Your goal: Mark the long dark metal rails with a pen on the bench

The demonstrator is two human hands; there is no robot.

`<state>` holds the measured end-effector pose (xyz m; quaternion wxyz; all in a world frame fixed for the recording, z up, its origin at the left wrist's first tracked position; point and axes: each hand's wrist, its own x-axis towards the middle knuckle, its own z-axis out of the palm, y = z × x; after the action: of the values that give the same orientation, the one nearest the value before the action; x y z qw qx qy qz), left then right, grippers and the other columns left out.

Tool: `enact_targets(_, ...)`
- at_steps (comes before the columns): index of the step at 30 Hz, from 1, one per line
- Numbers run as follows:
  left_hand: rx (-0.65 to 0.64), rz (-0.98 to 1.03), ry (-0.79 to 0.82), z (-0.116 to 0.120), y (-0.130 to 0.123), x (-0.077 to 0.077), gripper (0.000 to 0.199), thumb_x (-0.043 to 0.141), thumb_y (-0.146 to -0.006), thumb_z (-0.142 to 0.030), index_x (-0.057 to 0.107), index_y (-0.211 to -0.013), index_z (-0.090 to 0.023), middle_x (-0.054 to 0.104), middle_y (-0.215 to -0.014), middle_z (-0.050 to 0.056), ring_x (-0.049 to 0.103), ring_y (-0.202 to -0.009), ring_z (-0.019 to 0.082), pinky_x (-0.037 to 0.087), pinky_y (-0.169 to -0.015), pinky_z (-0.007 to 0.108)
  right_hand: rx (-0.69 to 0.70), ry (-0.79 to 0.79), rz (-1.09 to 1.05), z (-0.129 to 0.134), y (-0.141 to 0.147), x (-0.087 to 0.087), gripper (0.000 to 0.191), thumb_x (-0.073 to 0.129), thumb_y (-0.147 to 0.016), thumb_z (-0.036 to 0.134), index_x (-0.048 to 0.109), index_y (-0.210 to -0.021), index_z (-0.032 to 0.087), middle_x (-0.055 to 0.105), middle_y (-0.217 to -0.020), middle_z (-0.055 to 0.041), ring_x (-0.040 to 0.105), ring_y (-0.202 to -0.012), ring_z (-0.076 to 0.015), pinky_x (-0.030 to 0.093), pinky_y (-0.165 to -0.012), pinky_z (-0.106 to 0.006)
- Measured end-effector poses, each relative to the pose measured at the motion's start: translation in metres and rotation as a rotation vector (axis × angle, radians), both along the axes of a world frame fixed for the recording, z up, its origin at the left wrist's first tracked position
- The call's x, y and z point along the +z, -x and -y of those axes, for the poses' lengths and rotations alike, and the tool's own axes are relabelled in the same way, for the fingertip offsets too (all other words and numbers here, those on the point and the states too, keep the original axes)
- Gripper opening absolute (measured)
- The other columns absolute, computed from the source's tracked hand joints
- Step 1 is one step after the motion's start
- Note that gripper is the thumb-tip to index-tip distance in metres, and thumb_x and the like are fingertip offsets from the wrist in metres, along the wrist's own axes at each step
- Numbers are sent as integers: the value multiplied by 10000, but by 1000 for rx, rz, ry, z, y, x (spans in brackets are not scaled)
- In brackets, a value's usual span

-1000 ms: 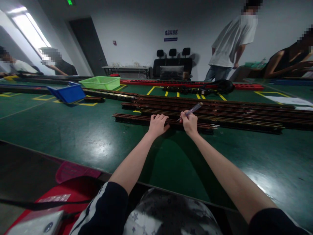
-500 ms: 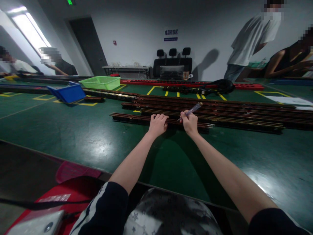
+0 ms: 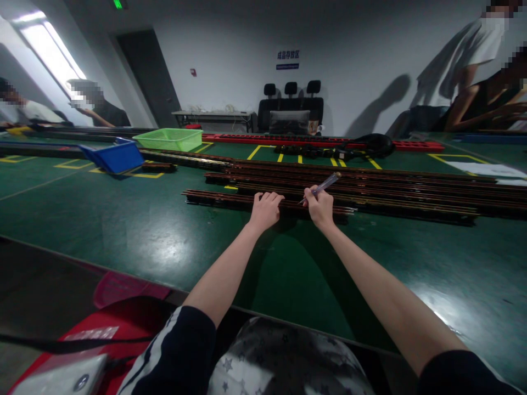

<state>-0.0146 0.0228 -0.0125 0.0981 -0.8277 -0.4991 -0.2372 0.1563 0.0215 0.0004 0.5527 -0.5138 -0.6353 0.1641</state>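
A long dark strip with copper-coloured edges (image 3: 222, 198) lies on the green table in front of me, nearest of several alike. My left hand (image 3: 266, 210) is closed over the middle of it, fingers bent across its top; the thumb is mostly hidden. In my right hand (image 3: 319, 207), a slim screwdriver with a clear purplish handle (image 3: 328, 181) is gripped, its handle slanting up to the right. The thin tip points down and left onto the strip between my hands. Whether it touches a screw is too small to tell.
Behind the near strip lie several more long strips (image 3: 395, 186). A blue bin (image 3: 117, 157) and a green basket (image 3: 168, 139) stand at the back left. A black cable coil (image 3: 379, 145) and white papers (image 3: 486, 169) lie toward the right. Other people sit or stand around.
The near strip has slid slightly left under my hands, which stay almost in place. At the back right, a standing person has moved further right.
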Motion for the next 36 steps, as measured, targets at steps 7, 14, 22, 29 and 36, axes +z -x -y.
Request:
enact_targets(7, 23, -24, 24, 1, -1, 3, 445, 454, -769, -35, 586, -1157, -207, 640, -1170, 55, 542, -1103, 229, 307, -1000, 434, -34, -43, -13, -3, 1, -1, 368, 451, -868, 467, 520, -634, 192, 572, -524, -17, 575, -518, -171, 441, -618, -298)
enact_targets(14, 30, 17, 11, -2, 0, -2, 406, 414, -791, -27, 599, -1113, -191, 657, -1139, 47, 556, -1080, 213, 308, -991, 418, -39, -34, -45, -3, 0, -1, 378, 449, -861, 486, 520, -631, 195, 570, -517, -18, 572, -513, -172, 436, -603, -293)
enact_targets(22, 9, 16, 43, -4, 2, -3, 427, 428, -775, -20, 584, -1138, -181, 648, -1161, 56, 554, -1103, 206, 314, -996, 411, -43, -25, 24, -2, 0, -2, 386, 444, -872, 495, 528, -649, 192, 571, -530, -26, 568, -514, -178, 440, -577, -292)
enact_targets(29, 7, 54, 81, -5, 2, 0, 411, 377, -812, -35, 588, -1131, -185, 656, -1150, 53, 562, -1103, 194, 299, -1025, 417, -23, -24, -3, -2, 0, -3, 380, 443, -865, 499, 529, -662, 190, 572, -543, -32, 566, -513, -177, 442, -564, -293)
enact_targets(36, 15, 50, 98, -3, 1, 2, 317, 439, -851, -172, 578, -1134, -207, 647, -1162, 49, 555, -1108, 208, 307, -1016, 420, -36, -33, 18, -5, -2, -5, 359, 438, -869, 467, 516, -644, 198, 567, -518, -19, 559, -502, -170, 428, -574, -282)
